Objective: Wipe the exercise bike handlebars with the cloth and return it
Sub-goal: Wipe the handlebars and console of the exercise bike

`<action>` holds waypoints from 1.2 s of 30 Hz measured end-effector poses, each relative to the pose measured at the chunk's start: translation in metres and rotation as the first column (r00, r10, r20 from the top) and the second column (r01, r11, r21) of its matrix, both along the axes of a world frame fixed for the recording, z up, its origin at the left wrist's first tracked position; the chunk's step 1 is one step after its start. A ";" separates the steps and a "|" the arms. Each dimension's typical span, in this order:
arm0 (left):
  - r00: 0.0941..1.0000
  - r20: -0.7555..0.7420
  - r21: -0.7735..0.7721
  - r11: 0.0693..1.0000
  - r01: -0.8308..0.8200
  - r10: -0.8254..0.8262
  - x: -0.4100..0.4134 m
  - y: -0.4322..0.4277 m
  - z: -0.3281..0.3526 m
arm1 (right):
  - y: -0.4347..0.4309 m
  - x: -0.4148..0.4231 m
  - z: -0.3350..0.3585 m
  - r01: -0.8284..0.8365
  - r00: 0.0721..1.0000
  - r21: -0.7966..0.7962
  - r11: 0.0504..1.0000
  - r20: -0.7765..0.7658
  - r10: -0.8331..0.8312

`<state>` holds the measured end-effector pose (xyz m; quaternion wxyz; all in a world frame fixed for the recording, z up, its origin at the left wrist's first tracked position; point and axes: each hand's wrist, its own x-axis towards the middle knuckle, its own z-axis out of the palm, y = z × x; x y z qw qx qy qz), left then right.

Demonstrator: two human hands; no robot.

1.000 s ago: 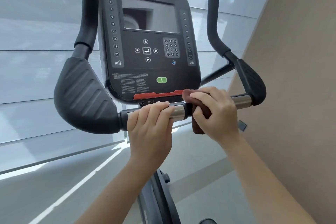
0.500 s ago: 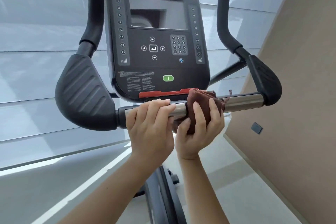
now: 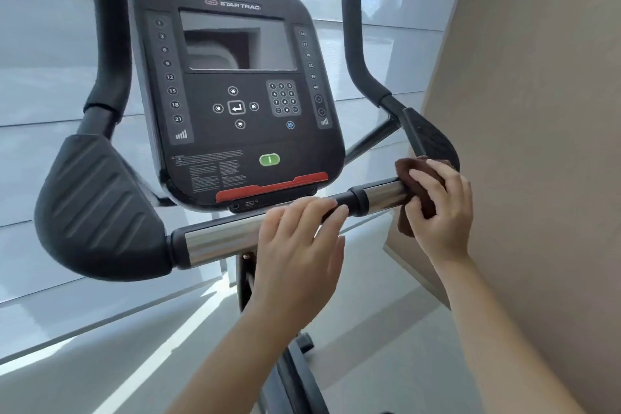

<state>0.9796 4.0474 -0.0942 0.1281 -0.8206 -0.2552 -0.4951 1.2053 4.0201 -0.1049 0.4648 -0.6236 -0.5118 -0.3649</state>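
Note:
The exercise bike's handlebar (image 3: 221, 240) is a horizontal chrome and black bar below the console (image 3: 235, 91). My right hand (image 3: 440, 208) grips a brown cloth (image 3: 408, 166) wrapped around the bar's right chrome end, next to the right black elbow pad (image 3: 433, 138). My left hand (image 3: 299, 252) rests over the middle of the bar, its fingers curled on top of it. The large left elbow pad (image 3: 97, 208) and both upright black grips, the left grip (image 3: 111, 37) and the right grip (image 3: 356, 47), are untouched.
A beige wall (image 3: 537, 144) stands close on the right, just past my right hand. Behind the bike are windows with grey roller blinds (image 3: 50, 77). The bike's black frame post (image 3: 292, 376) runs down between my forearms over a pale floor.
My right hand has slid the cloth rightward along the bar, from the centre to the right chrome end. My left hand stays on the middle section. The view has shifted.

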 end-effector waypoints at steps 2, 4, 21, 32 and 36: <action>0.999 0.023 -0.044 0.998 0.042 -0.041 0.022 0.000 0.003 | 0.005 -0.018 0.003 -0.046 0.999 -0.023 0.999 0.012 0.046; 0.998 0.056 -0.090 0.996 0.020 -0.015 0.035 0.003 0.004 | 0.011 -0.041 0.002 -0.138 0.988 -0.052 0.989 0.065 0.141; 0.991 0.091 -0.041 0.994 -0.099 0.103 0.052 0.013 -0.003 | 0.004 -0.025 0.055 -0.284 0.934 -0.491 0.824 0.053 0.354; 0.995 -0.031 -0.112 0.989 -0.096 0.093 0.046 0.015 0.015 | 0.015 -0.011 0.011 -0.087 0.995 0.013 0.996 0.045 0.087; 0.993 -0.042 -0.165 0.979 -0.115 0.109 0.046 0.010 0.019 | 0.037 -0.033 -0.022 -0.115 0.991 0.290 0.950 0.098 0.090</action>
